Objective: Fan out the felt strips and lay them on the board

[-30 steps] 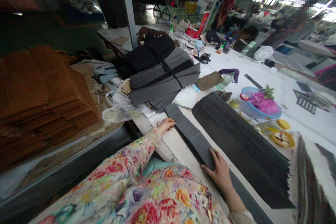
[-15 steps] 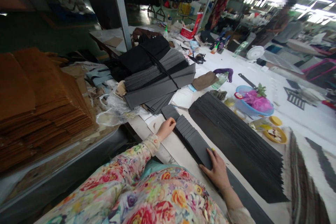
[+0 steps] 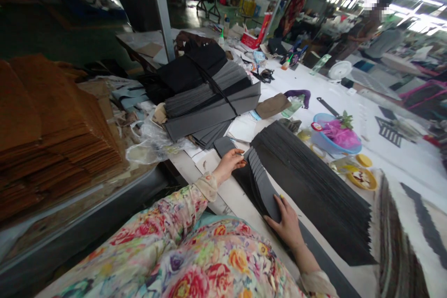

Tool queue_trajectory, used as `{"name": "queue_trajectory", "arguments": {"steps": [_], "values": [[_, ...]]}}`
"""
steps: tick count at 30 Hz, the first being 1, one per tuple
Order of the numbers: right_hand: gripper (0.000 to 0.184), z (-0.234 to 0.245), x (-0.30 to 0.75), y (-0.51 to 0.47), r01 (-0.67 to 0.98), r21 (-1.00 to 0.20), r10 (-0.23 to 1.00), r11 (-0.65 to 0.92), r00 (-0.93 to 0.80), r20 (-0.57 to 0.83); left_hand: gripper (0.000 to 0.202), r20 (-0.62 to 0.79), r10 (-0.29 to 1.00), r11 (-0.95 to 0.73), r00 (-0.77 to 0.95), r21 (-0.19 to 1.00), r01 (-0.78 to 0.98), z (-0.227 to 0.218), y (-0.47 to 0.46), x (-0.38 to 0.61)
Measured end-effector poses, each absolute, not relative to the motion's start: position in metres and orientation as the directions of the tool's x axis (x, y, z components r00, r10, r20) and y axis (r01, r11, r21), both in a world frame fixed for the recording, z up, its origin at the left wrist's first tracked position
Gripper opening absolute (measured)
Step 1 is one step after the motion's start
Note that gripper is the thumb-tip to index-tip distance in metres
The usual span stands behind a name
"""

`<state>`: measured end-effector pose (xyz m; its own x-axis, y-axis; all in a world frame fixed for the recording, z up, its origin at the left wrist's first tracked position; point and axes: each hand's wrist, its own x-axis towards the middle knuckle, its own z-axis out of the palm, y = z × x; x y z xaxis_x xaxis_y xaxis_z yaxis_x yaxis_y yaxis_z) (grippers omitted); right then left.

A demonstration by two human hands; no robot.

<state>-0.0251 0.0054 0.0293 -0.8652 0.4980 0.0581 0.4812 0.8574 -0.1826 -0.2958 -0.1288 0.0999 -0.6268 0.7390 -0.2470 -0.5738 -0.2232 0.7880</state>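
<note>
A fanned pile of dark grey strips (image 3: 262, 178) lies lengthwise before me, their far ends stepped and lifted in a curve. My left hand (image 3: 228, 166) pinches at those raised far ends with its fingertips. Farther down the same strips, my right hand (image 3: 289, 224) grips across their width, thumb on the near edge and fingers on the far edge. Beneath the raised ends more dark strip material (image 3: 223, 145) shows. A large stack of long black pieces (image 3: 310, 191) lies just beyond, parallel to the strips.
A tied bundle of grey and black pieces (image 3: 213, 98) lies at the far left of the table. Brown stacked sheets (image 3: 52, 121) stand at left. Beyond the black stack are a blue basin (image 3: 317, 137) and a yellow lid (image 3: 372, 181). Co-workers stand in the background.
My left hand has moved slightly right onto the strips' far ends, which now rise and bow upward. My right hand has stayed at about the same place on them.
</note>
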Motion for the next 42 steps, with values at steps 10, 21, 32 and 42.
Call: {"name": "queue_trajectory", "arguments": {"steps": [10,21,32,42], "values": [[0.074,0.028,-0.025,0.004,0.484,-0.189,0.503,0.854,-0.862,0.064,0.014,-0.256,0.649,0.012,-0.716,0.945,-0.327,0.082,-0.124,-0.305],[0.073,0.026,-0.024,0.004,0.486,-0.166,0.502,0.858,-0.862,0.070,0.017,-0.135,0.520,0.421,-0.843,0.900,0.116,0.038,-0.154,-0.335],[0.074,0.029,-0.024,0.002,0.490,-0.175,0.507,0.854,-0.859,0.068,0.012,-0.150,0.582,0.543,-0.799,0.803,0.245,0.047,-0.132,-0.357],[0.076,0.034,-0.026,0.004,0.508,-0.232,0.529,0.829,-0.848,0.031,0.033,-0.384,0.700,0.436,-0.601,0.898,-0.066,0.062,-0.144,-0.345]]}}
